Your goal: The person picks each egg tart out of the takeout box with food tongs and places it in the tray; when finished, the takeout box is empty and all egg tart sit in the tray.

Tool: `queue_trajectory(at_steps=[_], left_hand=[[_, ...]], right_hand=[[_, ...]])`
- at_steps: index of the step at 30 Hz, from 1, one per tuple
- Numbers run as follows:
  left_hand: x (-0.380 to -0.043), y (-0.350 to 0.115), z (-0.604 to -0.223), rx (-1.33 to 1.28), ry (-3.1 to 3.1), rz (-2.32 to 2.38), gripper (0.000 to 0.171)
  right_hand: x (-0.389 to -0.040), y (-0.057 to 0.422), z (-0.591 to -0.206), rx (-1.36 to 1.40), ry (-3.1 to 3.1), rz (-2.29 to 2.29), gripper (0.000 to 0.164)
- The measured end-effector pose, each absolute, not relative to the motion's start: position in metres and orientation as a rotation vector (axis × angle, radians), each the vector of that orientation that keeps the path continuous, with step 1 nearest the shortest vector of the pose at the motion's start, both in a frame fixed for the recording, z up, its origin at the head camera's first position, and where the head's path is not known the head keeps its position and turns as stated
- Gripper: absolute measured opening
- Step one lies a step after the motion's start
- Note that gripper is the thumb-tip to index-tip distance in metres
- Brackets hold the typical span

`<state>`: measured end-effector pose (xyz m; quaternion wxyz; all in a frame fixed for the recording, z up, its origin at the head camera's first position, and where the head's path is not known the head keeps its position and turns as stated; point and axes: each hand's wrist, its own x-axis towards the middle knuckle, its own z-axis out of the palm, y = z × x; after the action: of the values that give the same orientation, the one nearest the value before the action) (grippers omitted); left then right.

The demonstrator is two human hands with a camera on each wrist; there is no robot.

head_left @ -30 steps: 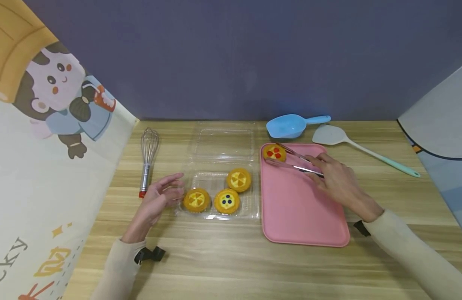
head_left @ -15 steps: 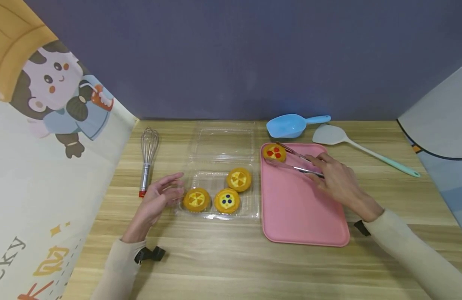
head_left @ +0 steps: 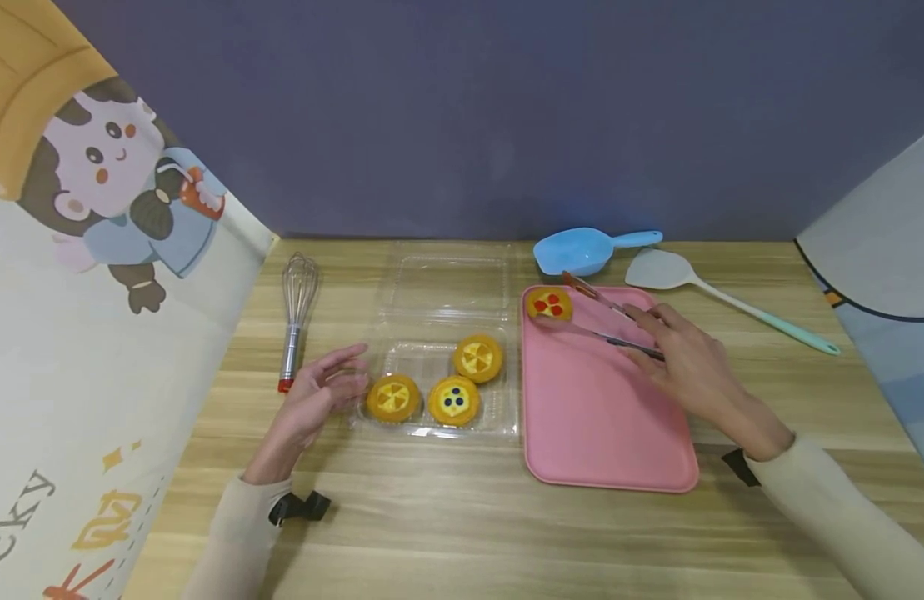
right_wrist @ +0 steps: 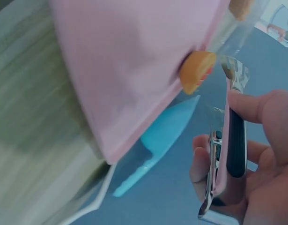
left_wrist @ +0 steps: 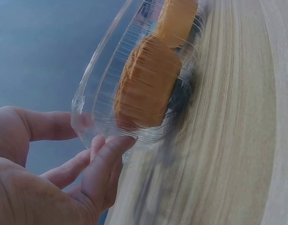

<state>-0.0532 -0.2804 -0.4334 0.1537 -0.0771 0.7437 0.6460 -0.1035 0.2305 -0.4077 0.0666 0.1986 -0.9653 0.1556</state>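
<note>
My right hand [head_left: 682, 358] holds metal tongs [right_wrist: 235, 136], whose arms are spread apart. A tart with red topping [head_left: 549, 306] sits in the far left corner of the pink tray [head_left: 604, 433], with the tong tips near it and nothing between them. My left hand [head_left: 319, 400] is at the left edge of the clear plastic box [head_left: 432, 433]; in the left wrist view its thumb and fingers pinch the rim. Two tarts with yellow wedges, a front-left tart [head_left: 393, 398] and a back-right tart [head_left: 478, 358], and a blueberry-topped tart [head_left: 454, 402] lie in the box.
The box's lid [head_left: 452, 283] lies folded back towards the wall. A whisk [head_left: 292, 325] lies left of the box. Behind the tray are a blue scoop [head_left: 574, 252] and a white spatula [head_left: 660, 270] with a green handle end. A dark wall [head_left: 462, 125] bounds the table's back.
The tongs have spread wider and come away from the red-topped tart, the right hand shifting slightly right. The tart stays in the tray's corner. The left hand has not moved.
</note>
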Motion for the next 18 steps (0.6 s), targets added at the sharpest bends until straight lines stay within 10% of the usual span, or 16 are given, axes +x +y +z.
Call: queue_trajectory(at_steps=[18], left_hand=[[-0.055, -0.279, -0.435, -0.223, 2.136, 1.855, 0.063]], right_hand=[[-0.094, 0.174, -0.387, 0.952, -2.773, 0.531, 0.063]])
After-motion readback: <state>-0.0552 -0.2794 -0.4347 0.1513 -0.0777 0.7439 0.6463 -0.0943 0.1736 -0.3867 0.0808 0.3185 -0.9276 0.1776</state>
